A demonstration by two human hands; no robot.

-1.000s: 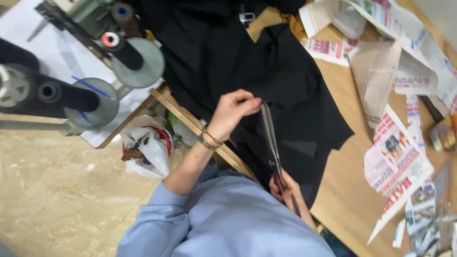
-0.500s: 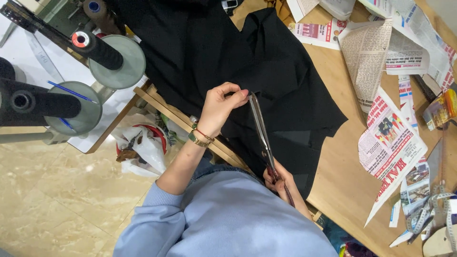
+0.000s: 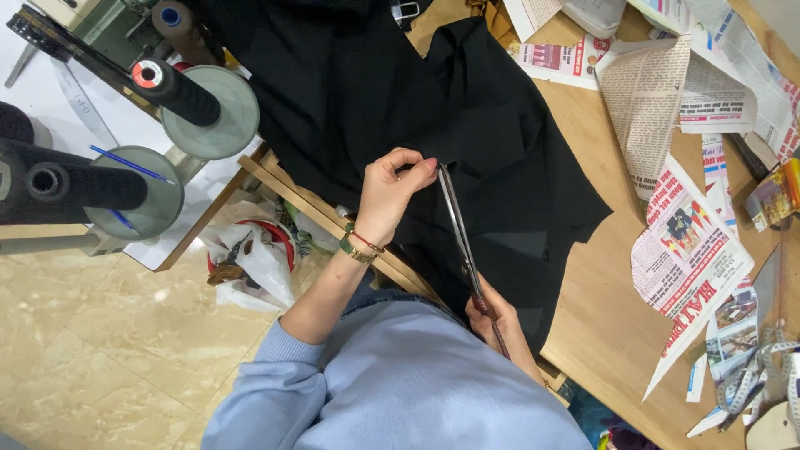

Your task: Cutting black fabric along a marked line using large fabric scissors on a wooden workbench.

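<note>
On table, left hand (image 3: 390,197) still pinching black fabric (image 3: 467,125), right hand (image 3: 493,321) still gripping scissors (image 3: 461,237); view shifted only.

sewing workshop | thread cones (image 3: 171,87) on stand | black fabric (image 3: 433,125) | wooden table (image 3: 608,333) | measuring tape (image 3: 754,379)

Workshop corner, seen from above

A wooden counter (image 3: 600,333) stands on a glossy beige marble floor (image 3: 100,350), evenly lit, with soft reflections.

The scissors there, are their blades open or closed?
Closed, or nearly: the scissors show as one thin line from the right hand up to the left hand pinching black fabric.
</note>
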